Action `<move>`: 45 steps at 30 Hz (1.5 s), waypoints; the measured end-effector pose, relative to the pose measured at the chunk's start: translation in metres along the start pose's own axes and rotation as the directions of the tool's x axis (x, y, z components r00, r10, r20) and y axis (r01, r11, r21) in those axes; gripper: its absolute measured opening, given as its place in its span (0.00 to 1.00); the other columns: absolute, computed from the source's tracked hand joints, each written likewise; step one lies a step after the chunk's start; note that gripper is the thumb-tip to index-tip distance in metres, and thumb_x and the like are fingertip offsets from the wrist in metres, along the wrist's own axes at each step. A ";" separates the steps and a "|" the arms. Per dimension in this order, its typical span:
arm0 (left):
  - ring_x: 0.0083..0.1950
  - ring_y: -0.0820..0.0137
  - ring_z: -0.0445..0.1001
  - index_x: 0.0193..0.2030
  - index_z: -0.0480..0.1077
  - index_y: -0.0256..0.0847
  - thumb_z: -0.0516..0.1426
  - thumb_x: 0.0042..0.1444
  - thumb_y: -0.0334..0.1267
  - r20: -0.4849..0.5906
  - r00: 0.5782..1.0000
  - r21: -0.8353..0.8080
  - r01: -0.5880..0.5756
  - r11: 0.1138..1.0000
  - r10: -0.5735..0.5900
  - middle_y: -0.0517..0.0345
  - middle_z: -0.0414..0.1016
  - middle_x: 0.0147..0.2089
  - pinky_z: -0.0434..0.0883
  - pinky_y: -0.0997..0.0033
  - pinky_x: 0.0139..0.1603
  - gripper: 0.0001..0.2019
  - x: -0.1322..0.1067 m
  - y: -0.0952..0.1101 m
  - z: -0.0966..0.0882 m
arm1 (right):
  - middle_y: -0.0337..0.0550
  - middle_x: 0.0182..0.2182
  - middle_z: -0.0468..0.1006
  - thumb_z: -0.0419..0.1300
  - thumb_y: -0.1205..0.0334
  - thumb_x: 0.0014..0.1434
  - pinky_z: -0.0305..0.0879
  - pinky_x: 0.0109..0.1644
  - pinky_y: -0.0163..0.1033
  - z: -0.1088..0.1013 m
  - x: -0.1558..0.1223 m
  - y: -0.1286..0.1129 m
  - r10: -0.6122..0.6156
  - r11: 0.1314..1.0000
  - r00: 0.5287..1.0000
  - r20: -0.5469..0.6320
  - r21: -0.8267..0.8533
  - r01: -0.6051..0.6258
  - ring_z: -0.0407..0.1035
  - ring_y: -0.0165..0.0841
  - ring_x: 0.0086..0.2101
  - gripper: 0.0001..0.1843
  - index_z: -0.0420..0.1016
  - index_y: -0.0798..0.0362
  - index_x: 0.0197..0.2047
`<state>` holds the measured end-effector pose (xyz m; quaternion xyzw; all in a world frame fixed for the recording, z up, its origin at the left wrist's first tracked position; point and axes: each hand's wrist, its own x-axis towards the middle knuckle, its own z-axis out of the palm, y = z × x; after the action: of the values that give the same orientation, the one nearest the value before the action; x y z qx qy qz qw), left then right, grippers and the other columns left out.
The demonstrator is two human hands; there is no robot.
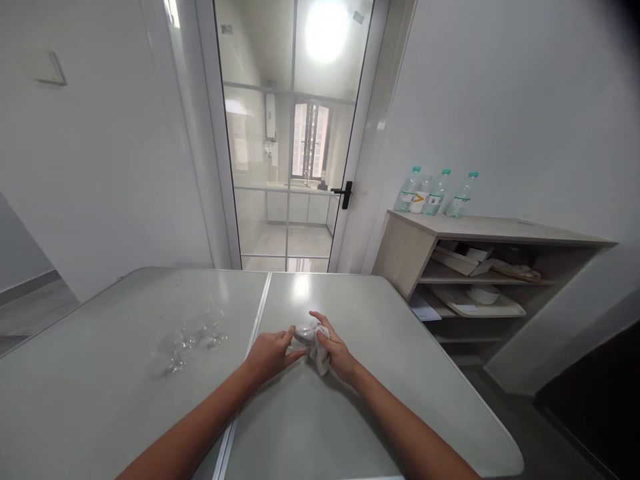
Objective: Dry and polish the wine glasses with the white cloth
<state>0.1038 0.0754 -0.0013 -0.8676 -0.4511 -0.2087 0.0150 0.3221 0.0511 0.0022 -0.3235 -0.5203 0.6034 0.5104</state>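
Observation:
Above the table, my left hand [271, 349] has its fingers closed on one side of a small clear glass [303, 333]. The glass is tilted and partly covered, so its exact shape is hard to make out. On its other side, my right hand [338, 348] grips a white cloth [321, 361] bunched against the glass, with a corner of the cloth hanging down. To the left of my hands, a group of clear glassware pieces [191, 341] rests on the table; their outlines blur into its surface.
The pale table [400, 393] has a metal seam [260, 310] running across it. At the right, a wooden shelf unit [480, 228] bears several plastic bottles [436, 192], with trays [493, 305] inside. Beyond the table stands a glass door [260, 220] with a black handle [346, 195].

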 end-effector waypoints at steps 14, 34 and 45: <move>0.18 0.81 0.52 0.42 0.75 0.34 0.60 0.53 0.66 0.699 0.715 -0.711 0.697 0.089 -0.012 0.62 0.68 0.24 0.48 0.77 0.21 0.31 0.010 0.015 -0.031 | 0.42 0.40 0.73 0.62 0.39 0.61 0.64 0.44 0.39 -0.006 -0.007 -0.027 -0.185 0.950 0.982 0.038 -0.249 0.189 0.64 0.36 0.36 0.24 0.76 0.48 0.51; 0.29 0.68 0.73 0.49 0.77 0.41 0.61 0.58 0.59 0.124 0.986 -0.470 0.154 0.869 -0.108 0.58 0.78 0.29 0.64 0.71 0.34 0.24 0.005 0.020 -0.002 | 0.39 0.33 0.77 0.64 0.43 0.61 0.64 0.36 0.35 -0.009 0.002 -0.014 -0.027 0.999 0.999 -0.030 0.036 0.028 0.68 0.33 0.31 0.22 0.74 0.50 0.50; 0.34 0.66 0.77 0.57 0.72 0.38 0.54 0.65 0.44 0.060 0.975 -0.581 0.207 0.787 -0.212 0.54 0.80 0.35 0.70 0.68 0.41 0.18 0.004 0.014 0.000 | 0.47 0.44 0.84 0.70 0.45 0.54 0.73 0.49 0.47 -0.023 0.020 -0.011 0.005 0.949 0.860 -0.510 0.273 0.156 0.77 0.44 0.45 0.30 0.75 0.54 0.55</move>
<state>0.1169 0.0704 0.0022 -0.7737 -0.4585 -0.3412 -0.2735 0.3413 0.0760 0.0102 -0.3664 -0.2815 0.5499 0.6958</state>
